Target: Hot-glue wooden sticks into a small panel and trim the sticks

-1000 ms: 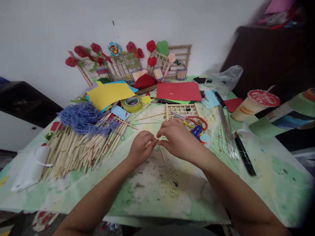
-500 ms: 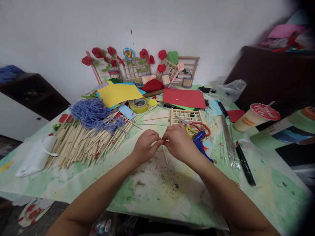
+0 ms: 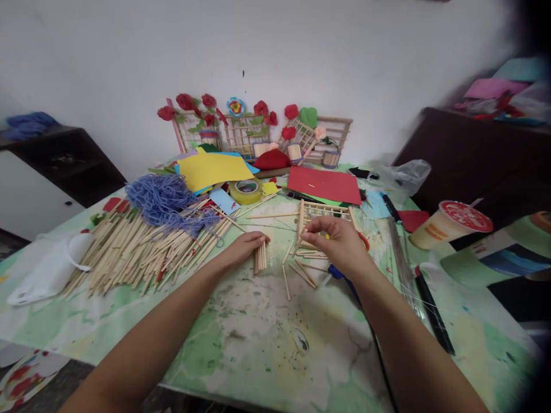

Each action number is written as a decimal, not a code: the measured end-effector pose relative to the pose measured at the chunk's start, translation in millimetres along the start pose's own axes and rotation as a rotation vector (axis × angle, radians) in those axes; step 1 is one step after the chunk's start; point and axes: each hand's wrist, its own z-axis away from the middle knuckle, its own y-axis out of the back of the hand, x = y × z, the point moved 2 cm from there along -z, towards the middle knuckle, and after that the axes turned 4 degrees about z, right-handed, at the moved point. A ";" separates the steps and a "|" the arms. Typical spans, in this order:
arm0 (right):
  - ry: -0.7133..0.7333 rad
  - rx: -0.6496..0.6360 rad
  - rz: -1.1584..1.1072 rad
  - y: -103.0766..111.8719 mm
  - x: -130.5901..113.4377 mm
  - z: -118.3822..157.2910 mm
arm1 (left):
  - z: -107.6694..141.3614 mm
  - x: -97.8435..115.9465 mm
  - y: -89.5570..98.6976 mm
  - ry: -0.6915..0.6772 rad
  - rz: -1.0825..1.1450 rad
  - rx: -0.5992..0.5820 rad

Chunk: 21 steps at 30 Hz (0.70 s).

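My left hand [image 3: 248, 245] is closed on a small row of short wooden sticks [image 3: 260, 258], held upright near the table's middle. To its right, my right hand [image 3: 329, 236] pinches one short stick [image 3: 298, 244] between thumb and fingers. Several loose short sticks [image 3: 303, 274] lie on the table between and below the hands. Behind my right hand stands a small wooden lattice [image 3: 325, 211]. A blue-handled tool [image 3: 338, 273] and the red scissor handle are partly covered by my right hand and wrist.
On the left lie a heap of long sticks [image 3: 124, 252], blue yarn [image 3: 157, 198] and a white object [image 3: 51, 269]. Yellow paper [image 3: 215, 171], tape [image 3: 246, 189] and red paper [image 3: 323, 184] are behind. A cup [image 3: 450, 223], bottle [image 3: 499, 252] and black marker [image 3: 434, 312] stand or lie right.
My hands, together before, have moved apart. The stick row in my left hand and loose short sticks now show. My right hand has moved right with a stick, and the view has shifted.
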 end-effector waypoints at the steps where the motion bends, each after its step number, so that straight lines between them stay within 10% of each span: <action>1: -0.002 0.001 -0.027 -0.2 0.6 -0.2 | 0.6 0.1 0.5 0.022 0.049 -0.018; 21: -0.160 -0.068 -0.318 -39.3 9.2 4.0 | 18.7 26.2 -31.2 -0.009 0.609 0.023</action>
